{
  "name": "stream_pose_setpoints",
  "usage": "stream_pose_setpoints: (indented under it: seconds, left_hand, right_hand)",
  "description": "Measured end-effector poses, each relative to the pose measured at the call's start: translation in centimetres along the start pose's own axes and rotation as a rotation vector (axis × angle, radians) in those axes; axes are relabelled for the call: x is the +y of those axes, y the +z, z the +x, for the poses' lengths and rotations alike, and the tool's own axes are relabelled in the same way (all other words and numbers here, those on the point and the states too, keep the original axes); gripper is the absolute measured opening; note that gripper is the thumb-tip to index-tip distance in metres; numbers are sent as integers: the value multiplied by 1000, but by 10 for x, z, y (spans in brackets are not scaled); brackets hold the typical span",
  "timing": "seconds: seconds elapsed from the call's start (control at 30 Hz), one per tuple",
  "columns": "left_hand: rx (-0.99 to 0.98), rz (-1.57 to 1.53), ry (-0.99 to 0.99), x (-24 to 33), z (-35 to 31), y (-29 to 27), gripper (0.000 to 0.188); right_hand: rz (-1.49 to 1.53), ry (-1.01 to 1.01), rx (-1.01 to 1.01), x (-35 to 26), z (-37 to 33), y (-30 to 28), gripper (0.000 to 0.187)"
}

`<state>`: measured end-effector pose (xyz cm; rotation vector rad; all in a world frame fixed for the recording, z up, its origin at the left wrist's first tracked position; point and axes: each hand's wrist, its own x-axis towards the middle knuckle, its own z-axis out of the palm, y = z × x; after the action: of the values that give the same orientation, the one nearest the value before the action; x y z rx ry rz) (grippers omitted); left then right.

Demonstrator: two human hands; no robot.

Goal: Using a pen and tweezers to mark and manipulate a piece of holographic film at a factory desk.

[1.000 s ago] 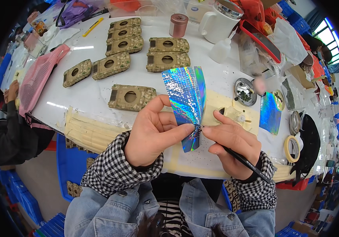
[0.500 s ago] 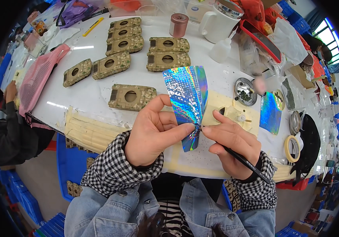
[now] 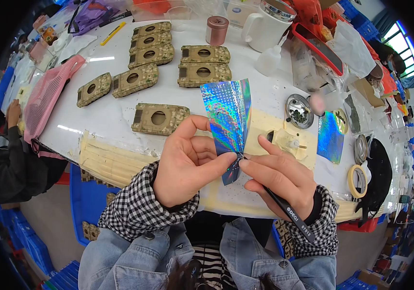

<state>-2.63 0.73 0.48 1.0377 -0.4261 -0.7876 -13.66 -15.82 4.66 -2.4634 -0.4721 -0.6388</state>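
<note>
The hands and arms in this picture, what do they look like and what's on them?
The left hand and right hand are bare, with no gloves. Black-and-white checked sleeves cover the forearms, with a black inner cuff at the right wrist. Light-blue denim with round buttons shows below.

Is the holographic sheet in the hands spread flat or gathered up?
Gathered up: the holographic sheet narrows to a pinched waist where the left hand grips it, fanning out wider above.
</note>
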Motion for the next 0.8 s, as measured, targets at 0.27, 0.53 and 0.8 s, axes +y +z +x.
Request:
stream_pose_setpoints:
  seconds: [0.27, 0.53, 0.8]
  left_hand:
    - [-17, -123, -78, 1, 3, -1, 40]
    - [-23, -141, -19, 2, -1, 1, 39]
    - [19, -63, 95, 5, -7, 6, 39]
  right_hand:
    - [-94, -100, 40, -4, -1, 4, 36]
    - [-34, -49, 44, -2, -4, 5, 36]
    - [-151, -127, 20, -7, -2, 4, 35]
